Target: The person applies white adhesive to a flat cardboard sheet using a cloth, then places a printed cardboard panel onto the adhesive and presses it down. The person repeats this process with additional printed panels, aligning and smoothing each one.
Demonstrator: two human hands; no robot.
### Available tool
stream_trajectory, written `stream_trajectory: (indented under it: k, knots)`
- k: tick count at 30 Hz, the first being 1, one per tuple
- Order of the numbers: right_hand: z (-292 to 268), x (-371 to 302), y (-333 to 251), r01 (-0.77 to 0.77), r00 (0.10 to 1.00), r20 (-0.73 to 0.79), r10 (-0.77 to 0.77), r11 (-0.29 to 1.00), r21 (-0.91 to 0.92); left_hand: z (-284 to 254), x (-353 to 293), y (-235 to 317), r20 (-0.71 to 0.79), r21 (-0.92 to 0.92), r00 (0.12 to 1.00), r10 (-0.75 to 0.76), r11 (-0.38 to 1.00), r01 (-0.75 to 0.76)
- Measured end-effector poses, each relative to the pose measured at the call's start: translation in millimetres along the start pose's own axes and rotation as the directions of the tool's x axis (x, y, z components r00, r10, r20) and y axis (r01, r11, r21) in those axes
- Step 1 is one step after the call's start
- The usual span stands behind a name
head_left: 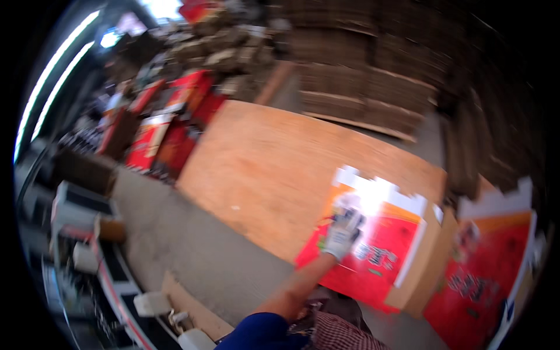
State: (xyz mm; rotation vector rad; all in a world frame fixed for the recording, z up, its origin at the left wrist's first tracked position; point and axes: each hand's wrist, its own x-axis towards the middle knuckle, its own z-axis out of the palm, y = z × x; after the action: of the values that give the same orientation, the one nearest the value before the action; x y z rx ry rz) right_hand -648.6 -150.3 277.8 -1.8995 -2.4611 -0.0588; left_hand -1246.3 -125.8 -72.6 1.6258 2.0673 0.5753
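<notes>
My left hand (343, 234), in a white glove with darker patches, reaches over a flat printed cardboard sheet (373, 274). The fingers look stretched out and lie on or just above its face, though blur softens them. Red with an orange band, this sheet has white notched flaps along its far edge. It lies across the right end of a wooden board (262, 169). Brown cardboard (429, 265) shows along its right side. A second red printed cardboard sheet (481, 280) is farther right, tilted. My right hand is out of the picture.
Tall stacks of brown cardboard (367, 87) stand beyond the board. Red boxes (157, 140) are piled at the far left. At the lower left runs a machine (108, 274) with white blocks and a rail. Grey floor (175, 227) lies between machine and board.
</notes>
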Motion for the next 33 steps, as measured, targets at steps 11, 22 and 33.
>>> stream_trajectory:
  k: [11,22,33]
  knots:
    - [55.0,19.8,-103.8,-0.202,0.954,0.08,0.289,0.423,0.883,-3.3,-7.0,-12.3,-0.165,-0.104,0.977,0.134,0.983,-0.153]
    - [335.6,40.8,-212.3,-0.638,0.679,0.718,0.15,-0.364,0.679,-31.6,3.1,-22.9,0.071,-0.915,0.991,-0.111,0.387,0.109]
    - [353.1,44.7,-268.8,-0.647,0.7,0.713,-0.034,-0.454,0.613,-33.4,0.2,-27.7,-0.342,-0.18,0.888,-0.309,0.949,0.26]
